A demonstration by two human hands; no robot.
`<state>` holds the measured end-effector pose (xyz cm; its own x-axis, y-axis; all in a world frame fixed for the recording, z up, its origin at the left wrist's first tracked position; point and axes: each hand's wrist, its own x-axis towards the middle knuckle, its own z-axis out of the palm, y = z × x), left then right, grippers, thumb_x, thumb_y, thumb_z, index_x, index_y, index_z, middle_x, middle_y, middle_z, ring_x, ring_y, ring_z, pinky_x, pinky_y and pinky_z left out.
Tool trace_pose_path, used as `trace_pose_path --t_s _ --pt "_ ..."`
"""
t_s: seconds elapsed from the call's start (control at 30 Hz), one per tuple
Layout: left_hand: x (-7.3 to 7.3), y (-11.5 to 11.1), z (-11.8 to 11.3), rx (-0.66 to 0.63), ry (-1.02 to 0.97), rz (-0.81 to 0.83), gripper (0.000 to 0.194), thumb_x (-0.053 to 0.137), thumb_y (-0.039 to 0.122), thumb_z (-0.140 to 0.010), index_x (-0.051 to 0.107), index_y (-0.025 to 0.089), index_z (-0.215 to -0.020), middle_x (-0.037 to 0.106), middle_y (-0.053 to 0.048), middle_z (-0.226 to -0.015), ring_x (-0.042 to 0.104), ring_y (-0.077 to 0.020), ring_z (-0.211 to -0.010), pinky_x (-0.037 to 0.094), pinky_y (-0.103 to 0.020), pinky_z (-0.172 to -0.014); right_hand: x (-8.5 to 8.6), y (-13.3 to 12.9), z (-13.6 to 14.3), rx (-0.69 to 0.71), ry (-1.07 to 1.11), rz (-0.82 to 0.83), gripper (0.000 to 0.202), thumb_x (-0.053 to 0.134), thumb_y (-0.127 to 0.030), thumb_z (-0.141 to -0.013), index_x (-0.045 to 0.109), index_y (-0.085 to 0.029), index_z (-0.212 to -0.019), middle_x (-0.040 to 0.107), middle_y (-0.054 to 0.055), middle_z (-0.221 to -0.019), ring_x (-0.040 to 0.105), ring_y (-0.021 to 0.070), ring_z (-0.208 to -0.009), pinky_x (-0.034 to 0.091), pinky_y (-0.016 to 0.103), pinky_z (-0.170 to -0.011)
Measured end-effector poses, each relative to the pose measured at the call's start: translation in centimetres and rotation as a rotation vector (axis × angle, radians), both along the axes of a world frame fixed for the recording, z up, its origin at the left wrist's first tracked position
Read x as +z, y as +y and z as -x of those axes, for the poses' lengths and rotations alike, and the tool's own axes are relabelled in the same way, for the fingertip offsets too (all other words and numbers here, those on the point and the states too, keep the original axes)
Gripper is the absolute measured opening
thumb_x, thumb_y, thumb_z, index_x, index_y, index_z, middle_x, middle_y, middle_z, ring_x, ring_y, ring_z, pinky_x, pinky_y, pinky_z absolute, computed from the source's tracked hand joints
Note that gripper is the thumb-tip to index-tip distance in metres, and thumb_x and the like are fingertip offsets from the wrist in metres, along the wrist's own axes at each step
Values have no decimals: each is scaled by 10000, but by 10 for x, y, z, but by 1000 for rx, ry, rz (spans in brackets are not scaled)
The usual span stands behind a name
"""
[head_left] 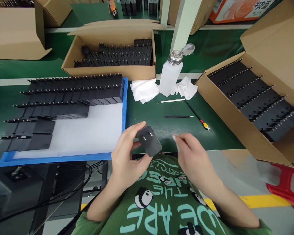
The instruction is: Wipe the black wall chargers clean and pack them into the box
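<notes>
My left hand (127, 156) holds a black plug adapter (149, 141) by its edges, its two metal prongs facing up. To its right is my right hand (193, 156), apart from the adapter, with thumb and fingertips pinched together; whatever may be between them is too small to make out. Black tweezers (178, 116) and a thin white stick (171, 101) lie on the green table (147, 114) beyond my hands. Rows of similar black adapters (75, 94) stand on a white tray with a blue rim (124, 104) at the left.
Cardboard boxes of adapters stand at the back (107, 71) and right (225, 120). A white bottle (170, 76) with its lid raised is between white wipes (144, 89). A short cable (198, 118) lies near the right box. A red stool (284, 182) is at lower right.
</notes>
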<state>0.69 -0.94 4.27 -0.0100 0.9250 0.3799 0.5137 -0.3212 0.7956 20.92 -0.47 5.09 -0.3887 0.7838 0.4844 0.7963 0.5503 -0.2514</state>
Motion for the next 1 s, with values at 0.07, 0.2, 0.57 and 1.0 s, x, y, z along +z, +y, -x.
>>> trace_pose_path --t_s 0.07,0.2,0.57,1.0 --pt "0 1 1 -26 -37 11 669 761 70 -776 542 243 -1384 609 -90 -1293 631 -215 -1148 636 -227 -782 6 1 -3 -76 127 -78 282 555 21 -910 658 -75 -1154 599 112 -911 563 175 -783 521 284 -674" --pt "-5 5 -2 -90 -146 90 623 722 82 -802 553 266 -1373 592 -85 -1319 625 -219 -1149 631 -263 -822 18 -5 12 165 202 -164 427 533 -13 -927 625 -172 -1314 629 91 -985 589 182 -843 529 284 -733" --pt "2 2 -1 -259 -297 221 614 755 98 -784 585 292 -1341 604 -82 -1300 655 -199 -1050 618 -259 -788 2 11 -24 131 173 -261 365 551 27 -877 689 -153 -1163 589 90 -972 589 173 -796 538 305 -627" --pt "8 -5 -4 -365 -324 280 672 803 98 -759 578 335 -1345 606 -82 -1306 643 -232 -1137 619 -274 -851 -7 7 -36 355 229 -361 291 650 115 -783 710 -46 -1018 583 83 -972 604 168 -779 558 319 -546"
